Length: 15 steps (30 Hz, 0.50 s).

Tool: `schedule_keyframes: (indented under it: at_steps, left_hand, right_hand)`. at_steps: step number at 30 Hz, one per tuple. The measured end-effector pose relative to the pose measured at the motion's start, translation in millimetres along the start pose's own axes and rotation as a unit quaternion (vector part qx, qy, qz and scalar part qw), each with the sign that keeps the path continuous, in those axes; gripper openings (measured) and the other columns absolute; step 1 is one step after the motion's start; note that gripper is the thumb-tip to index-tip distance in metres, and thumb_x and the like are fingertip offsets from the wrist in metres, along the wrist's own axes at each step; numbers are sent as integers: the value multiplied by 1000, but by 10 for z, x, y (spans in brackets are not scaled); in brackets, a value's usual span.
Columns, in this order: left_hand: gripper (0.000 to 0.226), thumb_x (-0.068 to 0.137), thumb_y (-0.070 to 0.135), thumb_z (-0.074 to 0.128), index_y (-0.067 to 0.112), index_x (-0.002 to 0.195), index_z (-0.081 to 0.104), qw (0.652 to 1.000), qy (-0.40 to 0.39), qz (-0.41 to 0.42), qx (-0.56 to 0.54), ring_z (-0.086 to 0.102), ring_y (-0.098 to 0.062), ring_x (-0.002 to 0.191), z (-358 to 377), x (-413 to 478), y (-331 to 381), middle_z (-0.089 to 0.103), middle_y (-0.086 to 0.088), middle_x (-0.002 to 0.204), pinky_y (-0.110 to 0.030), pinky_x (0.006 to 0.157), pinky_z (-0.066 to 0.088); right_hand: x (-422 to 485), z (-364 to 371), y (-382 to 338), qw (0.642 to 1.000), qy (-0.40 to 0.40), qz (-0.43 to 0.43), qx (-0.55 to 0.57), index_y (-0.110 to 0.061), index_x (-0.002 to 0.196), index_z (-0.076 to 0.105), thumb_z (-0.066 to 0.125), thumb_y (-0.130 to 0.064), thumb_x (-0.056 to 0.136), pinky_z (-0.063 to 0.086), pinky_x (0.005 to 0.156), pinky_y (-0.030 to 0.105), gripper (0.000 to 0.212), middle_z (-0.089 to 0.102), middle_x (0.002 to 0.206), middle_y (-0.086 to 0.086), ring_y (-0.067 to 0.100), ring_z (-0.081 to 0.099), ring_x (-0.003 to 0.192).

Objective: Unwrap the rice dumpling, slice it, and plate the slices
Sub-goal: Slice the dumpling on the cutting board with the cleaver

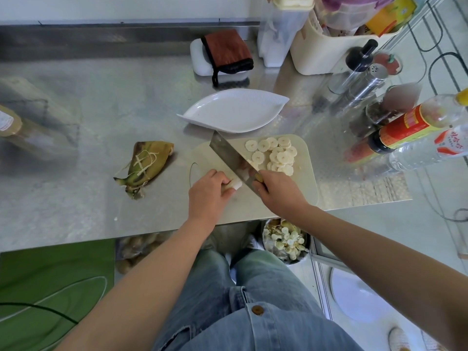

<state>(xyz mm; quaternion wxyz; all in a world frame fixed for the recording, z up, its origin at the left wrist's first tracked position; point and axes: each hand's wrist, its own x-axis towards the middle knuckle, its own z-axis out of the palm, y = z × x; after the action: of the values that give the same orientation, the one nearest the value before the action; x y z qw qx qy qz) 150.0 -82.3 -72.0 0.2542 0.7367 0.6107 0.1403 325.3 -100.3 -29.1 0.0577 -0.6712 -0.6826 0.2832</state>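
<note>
The person's left hand [210,195] curls its fingers over the last white stub of the peeled rice dumpling [237,184], pinning it to the cream plastic cutting board [307,178]. Only the stub's cut end shows; the rest is hidden under the fingers. The right hand [278,191] is wrapped tightly round the handle of a broad steel cleaver [228,154], so the handle itself is almost wholly covered. The blade stands just beside the stub's end, and whether its edge touches the dumpling cannot be made out.

A loose heap of round pale slices [274,155] lies on the far right part of the board, overlapping one another. Just beyond the board sits a white leaf-shaped plate [200,115]. Left of the board, on the brushed steel table [101,122], lies the discarded yellow-green leaf wrapper [145,165] with its pale string tangled on top.

Below the table's near edge a metal bin [286,243] holds more pale rounds, partly hidden by the right forearm. Bottles at the right edge are cut off.
</note>
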Motion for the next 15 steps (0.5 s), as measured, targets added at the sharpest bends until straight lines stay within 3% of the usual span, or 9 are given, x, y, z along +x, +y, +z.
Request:
schedule_keyframes:
  at_steps: [5, 10, 15]
  left_hand:
    - [22, 82, 30, 73, 14, 96, 67, 1000, 3, -2, 6, 55, -13, 76, 0, -2, 1, 63, 1, 95, -23, 61, 35]
    - [22, 81, 29, 74, 15, 97, 68, 1000, 5, 1, 4, 48, -6, 73, 7, 5, -6, 63, 2, 95, -20, 63, 34]
    - [21, 80, 26, 75, 13, 94, 68, 1000, 4, 3, -9, 53, -10, 73, 6, 4, -8, 63, 2, 92, -21, 63, 35]
  right_hand:
    - [-41, -117, 21, 1000, -4, -9, -22, -11, 73, 44, 46, -24, 96, 31, 55, 31, 27, 52, 68, 5, 23, 47, 61]
    - [-65, -105, 11, 998, -31, -8, -52, -13, 74, 44, 45, -24, 96, 35, 56, 32, 25, 50, 69, 4, 23, 48, 63]
    - [-76, -89, -25, 998, -31, -2, -56, -13, 76, 43, 43, -24, 97, 35, 57, 32, 24, 49, 70, 2, 22, 48, 64]
